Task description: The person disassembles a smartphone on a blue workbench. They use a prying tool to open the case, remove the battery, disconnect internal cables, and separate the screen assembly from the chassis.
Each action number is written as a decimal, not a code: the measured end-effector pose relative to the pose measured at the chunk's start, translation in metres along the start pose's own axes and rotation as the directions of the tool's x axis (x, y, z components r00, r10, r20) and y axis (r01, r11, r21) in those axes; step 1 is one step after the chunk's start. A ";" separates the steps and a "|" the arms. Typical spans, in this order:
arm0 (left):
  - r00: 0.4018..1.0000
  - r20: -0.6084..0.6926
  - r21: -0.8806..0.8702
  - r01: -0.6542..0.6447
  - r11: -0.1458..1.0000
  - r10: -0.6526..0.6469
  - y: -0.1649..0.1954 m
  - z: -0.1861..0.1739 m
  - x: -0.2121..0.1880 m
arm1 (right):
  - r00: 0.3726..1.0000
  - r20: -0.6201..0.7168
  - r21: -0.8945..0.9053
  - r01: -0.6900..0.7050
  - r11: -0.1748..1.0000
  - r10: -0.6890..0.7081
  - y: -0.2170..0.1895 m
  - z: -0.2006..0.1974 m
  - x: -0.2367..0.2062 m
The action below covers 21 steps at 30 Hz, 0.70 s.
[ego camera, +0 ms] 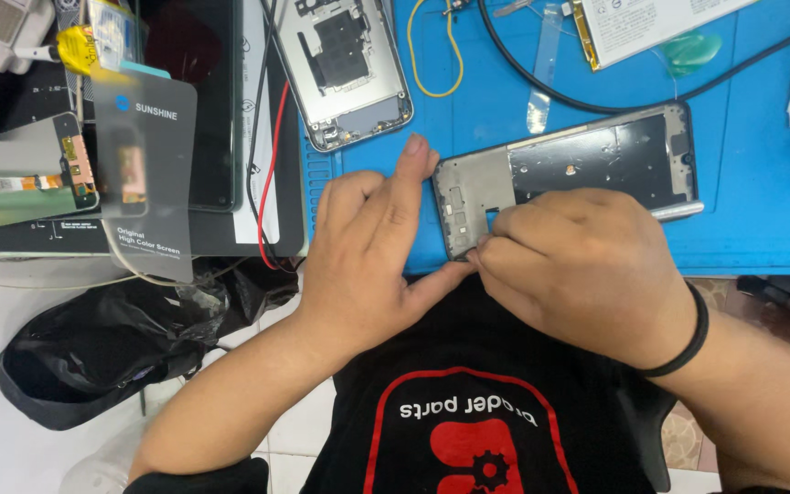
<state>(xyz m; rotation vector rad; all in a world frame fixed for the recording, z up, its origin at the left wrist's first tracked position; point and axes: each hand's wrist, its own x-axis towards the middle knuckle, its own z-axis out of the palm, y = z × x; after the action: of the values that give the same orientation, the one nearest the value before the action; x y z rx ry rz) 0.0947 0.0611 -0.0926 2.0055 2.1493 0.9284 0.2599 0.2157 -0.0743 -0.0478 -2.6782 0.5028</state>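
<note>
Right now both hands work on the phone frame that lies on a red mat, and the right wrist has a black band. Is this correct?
Not quite: in the head view the mat is blue, not red. Both the left hand and right hand do work on the phone frame, and the black band is on the right wrist.

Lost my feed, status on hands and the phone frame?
Left hand bracing phone frame at its end. Right hand pinching at frame's near corner. Frame flat on blue mat. Black cable behind, clear.

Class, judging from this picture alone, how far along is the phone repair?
Done: the phone frame lies stripped and open on the blue mat. In hand: the left hand steadies its end while the right hand pinches at its corner. Left: the back cover and battery lie apart.
</note>
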 end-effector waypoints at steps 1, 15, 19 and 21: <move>1.000 0.010 0.009 -0.008 1.000 0.008 0.000 -0.001 0.000 | 0.999 0.033 0.007 -0.005 1.000 0.005 0.002 -0.002 0.001; 0.992 -0.042 -0.039 -0.117 0.992 0.115 0.004 -0.005 -0.002 | 0.935 0.218 0.359 -0.343 0.868 0.279 0.025 -0.013 0.015; 0.993 -0.090 -0.150 -0.094 0.984 0.081 0.006 -0.005 -0.009 | 0.936 0.213 0.433 -0.349 0.831 0.282 0.029 -0.013 0.015; 0.993 -0.109 -0.242 -0.070 0.968 0.044 0.007 -0.013 -0.018 | 0.934 0.210 0.459 -0.356 0.814 0.290 0.029 -0.015 0.017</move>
<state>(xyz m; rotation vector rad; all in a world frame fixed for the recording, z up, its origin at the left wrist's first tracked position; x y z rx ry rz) 0.0979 0.0392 -0.0847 1.9464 1.9186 1.2632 0.2497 0.2497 -0.0649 -0.3410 -2.5851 1.3283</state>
